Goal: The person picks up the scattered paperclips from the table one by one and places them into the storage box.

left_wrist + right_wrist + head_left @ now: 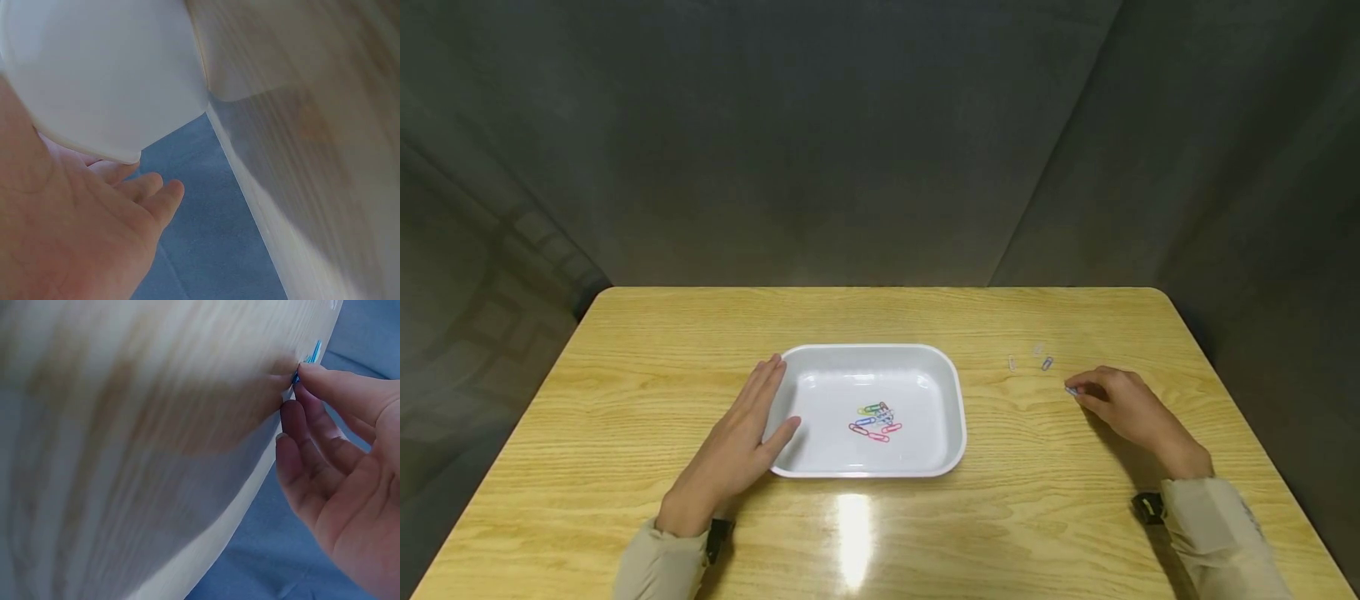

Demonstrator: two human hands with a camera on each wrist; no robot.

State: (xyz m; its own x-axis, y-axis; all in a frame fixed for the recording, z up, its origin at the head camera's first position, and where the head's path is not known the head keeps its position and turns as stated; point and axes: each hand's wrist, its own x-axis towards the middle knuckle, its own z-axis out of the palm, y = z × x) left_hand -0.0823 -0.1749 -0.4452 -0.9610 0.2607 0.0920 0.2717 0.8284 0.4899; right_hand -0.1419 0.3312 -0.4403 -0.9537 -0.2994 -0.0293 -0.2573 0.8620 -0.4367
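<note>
My right hand [1123,404] pinches a blue paper clip [1072,391] between thumb and fingertips, low over the table's right side. In the right wrist view the blue clip [316,351] sticks out past the fingertips, its lower part hidden by them. My left hand [741,429] rests at the left rim of a white tray [953,417], fingers straight along the outside and thumb reaching over the inside. The tray wall [106,81] fills the upper part of the left wrist view. Several coloured paper clips [867,422] lie loosely grouped on the tray's floor.
Beyond the right hand lie a purple-blue paper clip [1047,363], a white clip [1011,363] and another pale clip [1038,349]. The wooden table [647,358] ends at a dark curtain [850,167] behind and at both sides.
</note>
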